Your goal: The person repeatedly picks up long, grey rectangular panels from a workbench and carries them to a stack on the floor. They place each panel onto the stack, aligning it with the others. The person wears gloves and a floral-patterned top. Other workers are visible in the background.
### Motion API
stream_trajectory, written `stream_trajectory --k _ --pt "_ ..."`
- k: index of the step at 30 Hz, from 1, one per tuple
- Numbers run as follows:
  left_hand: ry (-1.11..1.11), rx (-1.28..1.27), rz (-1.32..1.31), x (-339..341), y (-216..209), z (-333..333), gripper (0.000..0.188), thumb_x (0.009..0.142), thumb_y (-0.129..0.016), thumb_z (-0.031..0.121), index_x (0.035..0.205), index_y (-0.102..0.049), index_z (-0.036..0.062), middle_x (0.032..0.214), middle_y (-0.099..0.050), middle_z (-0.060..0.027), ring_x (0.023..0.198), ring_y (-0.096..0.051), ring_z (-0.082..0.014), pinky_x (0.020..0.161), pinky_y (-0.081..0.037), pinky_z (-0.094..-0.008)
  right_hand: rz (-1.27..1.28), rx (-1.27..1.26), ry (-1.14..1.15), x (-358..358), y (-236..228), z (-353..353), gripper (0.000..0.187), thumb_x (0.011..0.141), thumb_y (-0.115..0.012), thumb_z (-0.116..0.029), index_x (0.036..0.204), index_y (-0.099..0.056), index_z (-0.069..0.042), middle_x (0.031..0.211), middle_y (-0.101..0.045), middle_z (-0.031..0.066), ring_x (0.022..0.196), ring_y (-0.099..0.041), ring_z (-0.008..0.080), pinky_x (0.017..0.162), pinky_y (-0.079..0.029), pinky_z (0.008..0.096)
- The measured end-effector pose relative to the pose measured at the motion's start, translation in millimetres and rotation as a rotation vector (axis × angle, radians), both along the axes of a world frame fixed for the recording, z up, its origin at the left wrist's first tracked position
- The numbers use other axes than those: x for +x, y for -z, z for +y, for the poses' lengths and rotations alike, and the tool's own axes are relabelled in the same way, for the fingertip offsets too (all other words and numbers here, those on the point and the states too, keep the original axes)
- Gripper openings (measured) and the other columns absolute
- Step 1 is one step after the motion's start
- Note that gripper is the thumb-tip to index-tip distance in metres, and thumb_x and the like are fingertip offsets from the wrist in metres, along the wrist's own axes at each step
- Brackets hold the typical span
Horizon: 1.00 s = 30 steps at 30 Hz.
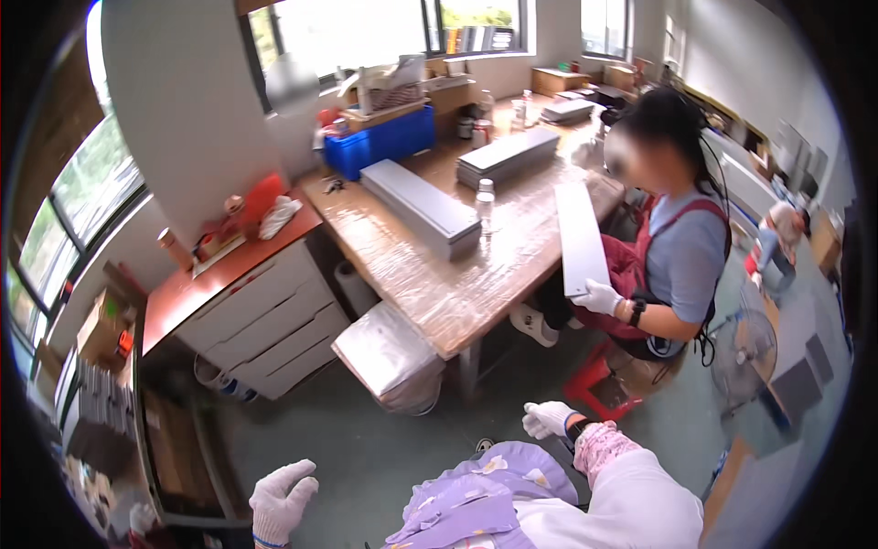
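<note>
My left hand (283, 501), in a white knit glove, hangs over the floor at the lower left. Its thumb and fingers are apart and it holds nothing. My right hand (547, 419), gloved as well, is held out in front of me with its fingers loosely curled; nothing shows in it. Nearest to that hand is a red plastic stool (604, 384). A co-worker (690, 247) sits at the table's right side and grips a long pale panel (579, 240) with a gloved hand. On the table lie two stacks of similar grey panels (421, 203) (508, 157).
The plastic-covered table (402, 284) has a clear bottle (485, 206) and a blue crate (380, 145) on it. A covered bin (389, 352) stands at its near corner. Left of it is a drawer cabinet (265, 311); a fan (744, 352) stands at right. Another person (777, 242) is further back.
</note>
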<state>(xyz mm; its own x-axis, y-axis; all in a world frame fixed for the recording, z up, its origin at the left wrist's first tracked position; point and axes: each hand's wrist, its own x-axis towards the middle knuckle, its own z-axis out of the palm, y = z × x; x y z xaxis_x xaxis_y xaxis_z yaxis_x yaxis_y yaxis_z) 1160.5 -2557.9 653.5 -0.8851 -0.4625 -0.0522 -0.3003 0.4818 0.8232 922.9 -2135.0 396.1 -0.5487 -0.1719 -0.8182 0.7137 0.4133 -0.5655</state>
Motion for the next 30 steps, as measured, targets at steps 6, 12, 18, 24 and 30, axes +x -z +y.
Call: stream_trajectory --k 6,12,18,24,30 --pt "0.116 0.124 0.039 -119 -13 14 0.029 0.083 -0.067 0.013 0.106 -0.069 -0.0039 0.094 -0.071 -0.0071 0.072 -0.059 -0.0082 0.065 -0.047 -0.0217 -0.217 -0.389 0.038 -63 -15 -1 0.037 0.098 -0.042 -0.036 0.070 -0.051 -0.015 0.060 -0.039 -0.0072 0.049 -0.037 0.0074 0.047 -0.031 0.0264" --pt "0.223 0.189 0.068 -227 -8 42 0.035 0.087 -0.069 0.020 0.111 -0.067 -0.0046 0.098 -0.071 -0.0066 0.075 -0.058 -0.0070 0.066 -0.046 -0.0199 -0.370 -0.701 0.158 -133 2 12 0.038 0.100 -0.040 -0.035 0.067 -0.044 -0.018 0.059 -0.030 -0.0100 0.047 -0.030 0.0056 0.044 -0.024 0.0246" --pt "0.296 0.306 0.030 -297 3 60 0.055 0.084 -0.073 0.020 0.129 -0.054 -0.0061 0.121 -0.064 -0.0141 0.104 -0.061 -0.0167 0.091 -0.046 -0.0287 0.042 -0.348 0.026 -152 -13 5 0.037 0.099 -0.045 -0.040 0.094 -0.065 -0.008 0.086 -0.064 0.0004 0.074 -0.060 0.0128 0.069 -0.050 0.0288" --pt "0.231 -0.154 0.382 -337 3 14 0.088 0.085 -0.073 0.030 0.149 -0.024 -0.0025 0.153 -0.032 -0.0188 0.142 -0.029 -0.0285 0.116 -0.021 -0.0384 -0.010 -0.293 0.108 -164 -14 -12 0.048 0.098 -0.049 -0.046 0.107 -0.066 -0.002 0.102 -0.069 0.0106 0.091 -0.067 0.0223 0.083 -0.053 0.0363" --pt "-0.369 -0.393 0.939 -357 -35 -100 0.088 0.095 -0.057 0.044 0.154 -0.005 0.0049 0.158 -0.017 -0.0164 0.146 -0.017 -0.0303 0.118 -0.017 -0.0476 0.122 -0.355 0.179 -206 -38 -57 0.041 0.101 -0.045 -0.032 0.108 -0.063 0.004 0.103 -0.069 0.0182 0.091 -0.068 0.0287 0.083 -0.056 0.0402"
